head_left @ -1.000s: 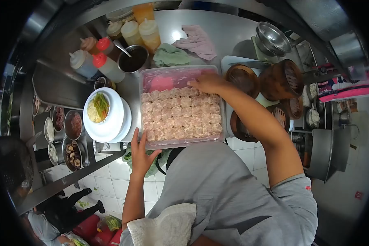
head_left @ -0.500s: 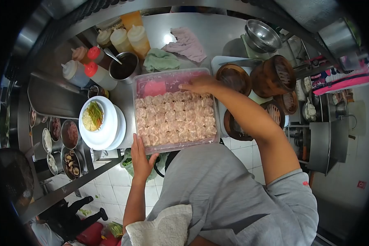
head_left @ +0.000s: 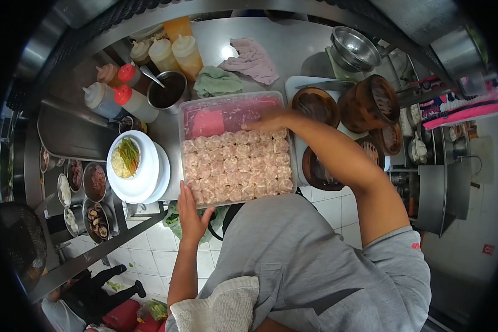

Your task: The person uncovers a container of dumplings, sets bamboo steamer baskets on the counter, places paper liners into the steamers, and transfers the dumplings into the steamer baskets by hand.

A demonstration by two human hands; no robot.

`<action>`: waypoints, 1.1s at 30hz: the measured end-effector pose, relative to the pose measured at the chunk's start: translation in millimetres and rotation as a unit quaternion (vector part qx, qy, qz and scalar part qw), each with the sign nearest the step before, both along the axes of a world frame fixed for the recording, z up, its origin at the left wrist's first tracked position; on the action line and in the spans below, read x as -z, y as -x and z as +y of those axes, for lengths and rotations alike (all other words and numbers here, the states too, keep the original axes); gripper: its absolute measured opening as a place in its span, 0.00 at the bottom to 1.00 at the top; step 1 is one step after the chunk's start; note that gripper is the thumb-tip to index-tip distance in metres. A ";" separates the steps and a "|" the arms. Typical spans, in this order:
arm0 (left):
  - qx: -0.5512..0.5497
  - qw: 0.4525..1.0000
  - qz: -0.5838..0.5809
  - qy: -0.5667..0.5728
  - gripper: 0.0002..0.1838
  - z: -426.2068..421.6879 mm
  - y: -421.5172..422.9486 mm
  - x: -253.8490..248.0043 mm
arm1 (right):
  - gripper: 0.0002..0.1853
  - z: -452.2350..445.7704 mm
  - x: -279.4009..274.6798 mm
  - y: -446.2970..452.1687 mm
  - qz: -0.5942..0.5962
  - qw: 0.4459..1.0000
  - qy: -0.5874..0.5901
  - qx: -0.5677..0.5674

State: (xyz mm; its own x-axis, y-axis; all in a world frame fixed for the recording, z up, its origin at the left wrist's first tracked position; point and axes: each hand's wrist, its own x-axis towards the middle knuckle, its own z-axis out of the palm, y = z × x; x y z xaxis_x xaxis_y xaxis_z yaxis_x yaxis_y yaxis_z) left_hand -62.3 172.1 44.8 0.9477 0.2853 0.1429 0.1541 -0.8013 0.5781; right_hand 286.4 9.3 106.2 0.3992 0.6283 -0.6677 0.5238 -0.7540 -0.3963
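Observation:
A shallow clear plastic tray (head_left: 232,102) holds tight rows of pale, shumai-like meat dumplings (head_left: 235,163). Pink film or residue shows on its bare far part. My left hand (head_left: 192,217) rests against the tray's near left corner, fingers stretched and thumb apart. My right hand (head_left: 270,119), slightly blurred, lies over the far right of the tray. Its outstretched fingers run along the farthest row of dumplings and seem to touch it.
Left of the tray are stacked white plates with vegetables (head_left: 128,163), a pot of dark sauce (head_left: 167,91) and several squeeze bottles (head_left: 133,102). Bamboo steamers (head_left: 365,105) stand on the right. Green (head_left: 218,81) and pink cloths (head_left: 253,60) lie behind. Another person (head_left: 88,296) is at lower left.
The block of dumplings has slid a little toward me, baring more of the tray's far end. My right hand has moved slightly nearer with it. My left hand stays at the corner.

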 end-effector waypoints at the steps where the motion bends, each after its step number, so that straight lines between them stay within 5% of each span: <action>1: 0.000 1.000 0.001 0.000 0.54 -0.8 -0.7 -0.5 | 0.54 0.5 1.0 -2.7 0.018 1.000 0.020 0.003; 5: -0.003 1.000 -0.006 0.004 0.54 -0.8 0.2 1.0 | 0.55 1.2 8.9 -16.0 0.028 0.998 0.058 -0.014; 7: -0.008 1.000 0.001 0.006 0.54 -1.6 0.7 0.8 | 0.55 4.6 -8.8 -18.0 0.092 0.977 0.127 -0.147; 13: -0.001 1.000 -0.013 0.019 0.54 -0.7 1.2 -0.2 | 0.55 -7.2 -5.0 -17.6 0.104 0.989 0.066 -0.087; 17: -0.011 0.996 -0.029 -0.078 0.52 -5.2 -26.9 -55.1 | 0.57 -9.3 -0.8 -20.3 0.125 0.989 0.056 -0.052; 21: 0.134 0.984 -0.089 -0.077 0.40 12.5 -116.0 -79.0 | 0.58 -3.0 10.3 -25.7 0.169 0.982 0.072 -0.048; 23: 0.180 0.983 -0.014 -0.033 0.37 10.5 -167.8 -84.4 | 0.57 -5.8 11.8 -26.4 0.173 0.981 0.074 -0.055; 25: 0.254 0.941 0.221 0.045 0.36 12.4 -216.7 -77.5 | 0.55 -9.3 11.1 -23.3 0.117 0.990 0.030 -0.072; 26: 0.252 0.941 0.220 0.043 0.36 9.1 -233.9 -72.8 | 0.55 -8.8 10.7 -22.7 0.115 0.990 0.028 -0.074; 28: 0.329 0.860 0.382 0.076 0.38 4.1 -259.9 -64.8 | 0.51 -8.2 9.3 -23.4 0.124 0.986 0.030 -0.103; 33: 0.375 0.824 0.422 0.053 0.43 7.5 -280.7 -53.9 | 0.48 -12.6 7.7 -18.9 0.078 0.992 0.003 -0.099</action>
State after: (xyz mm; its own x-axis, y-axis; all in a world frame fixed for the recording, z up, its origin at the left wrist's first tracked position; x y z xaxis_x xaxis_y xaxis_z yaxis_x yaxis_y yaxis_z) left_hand 218.4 179.6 98.7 0.6126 -0.4565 -0.6453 0.0221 -0.8062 0.5912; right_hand 305.3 -3.3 98.5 0.1607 0.6802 -0.7152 0.5941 -0.6453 -0.4802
